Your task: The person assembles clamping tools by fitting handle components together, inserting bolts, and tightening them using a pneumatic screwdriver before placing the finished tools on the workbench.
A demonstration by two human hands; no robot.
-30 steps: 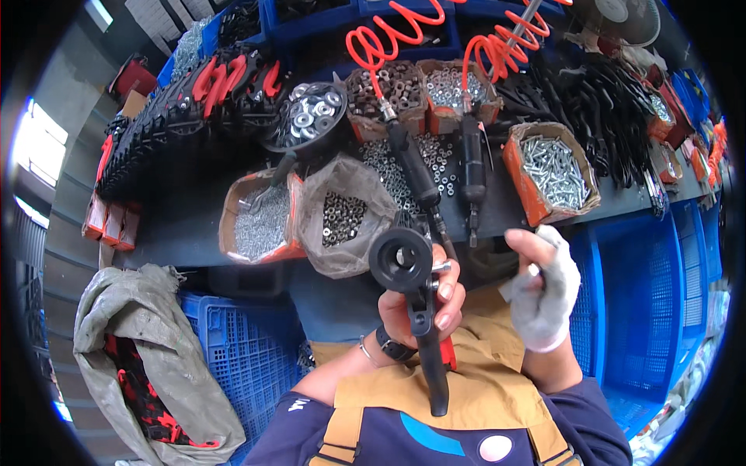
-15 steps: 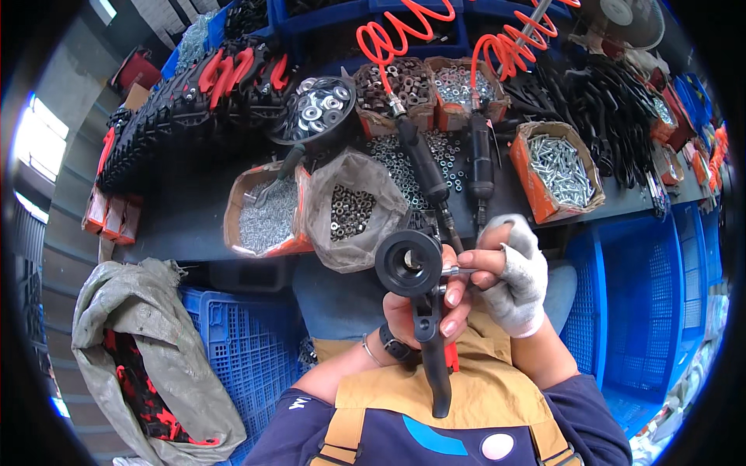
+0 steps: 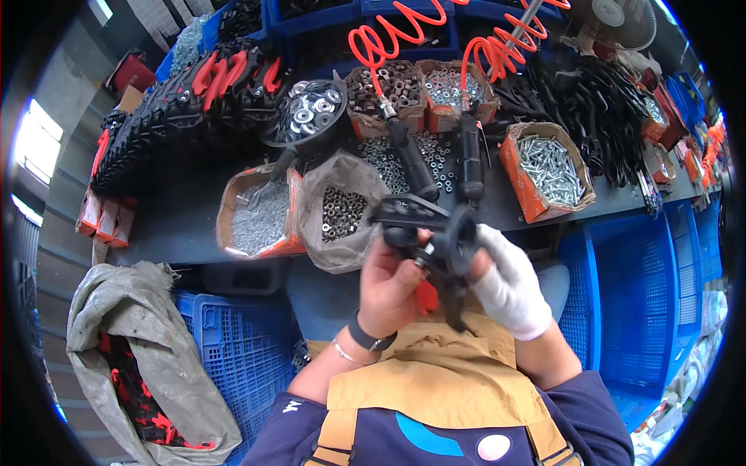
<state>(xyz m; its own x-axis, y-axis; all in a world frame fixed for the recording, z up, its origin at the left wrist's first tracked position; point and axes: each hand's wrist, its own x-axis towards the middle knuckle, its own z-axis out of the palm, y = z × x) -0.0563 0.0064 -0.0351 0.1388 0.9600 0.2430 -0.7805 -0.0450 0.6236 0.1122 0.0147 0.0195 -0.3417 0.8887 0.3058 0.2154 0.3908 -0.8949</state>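
Observation:
Between my hands, above my lap, is a black plastic assembly [image 3: 457, 239] with a round ring-shaped end, a dark lever and a red piece [image 3: 425, 297]. My left hand [image 3: 388, 289] is closed around its left side, the thumb beside a shiny metal bolt [image 3: 424, 255]. My right hand [image 3: 510, 289], in a white fingerless glove, grips the right side near the ring. Its fingertips are partly hidden behind the part. Motion blurs the assembly somewhat.
Across the dark bench [image 3: 183, 221] stand a box of small screws [image 3: 260, 225], a bag of nuts [image 3: 342, 213], a pan of washers [image 3: 311, 109] and a box of bolts [image 3: 550, 171]. Two air screwdrivers [image 3: 412, 159] hang on red coiled hoses. Blue crates [image 3: 241, 342] flank my legs.
The assembly has been turned: its ring now faces right, and the lever no longer hangs down toward me. My left hand has moved up and left; my right hand has come onto the part.

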